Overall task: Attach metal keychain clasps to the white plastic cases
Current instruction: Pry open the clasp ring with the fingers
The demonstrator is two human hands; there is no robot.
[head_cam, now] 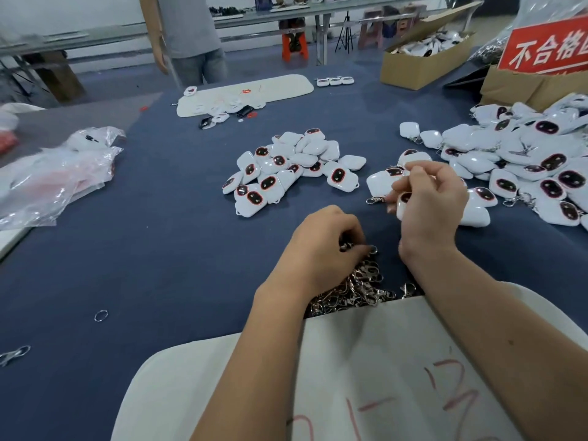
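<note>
My left hand (pixel 327 246) reaches down into a heap of metal keychain clasps (pixel 359 288) at the near table edge, its curled fingers pinching a clasp there. Above the table, my right hand (pixel 429 195) grips a white plastic case (pixel 403 205) with a dark red-rimmed window. A clasp (pixel 374 200) sticks out to the left of that case, just beyond my fingertips. A pile of bare white cases (pixel 292 167) lies in the middle of the blue cloth. To the right lies a larger pile of cases (pixel 521 160), several with clasps on.
A white board (pixel 397 377) with red writing lies under my forearms. Crumpled plastic bags (pixel 54 176) sit at the left. A loose ring (pixel 101 316) and a clasp (pixel 14 354) lie near left. Cardboard boxes (pixel 420 62) and a red sign (pixel 547 49) stand far right. A person (pixel 187 36) stands behind the table.
</note>
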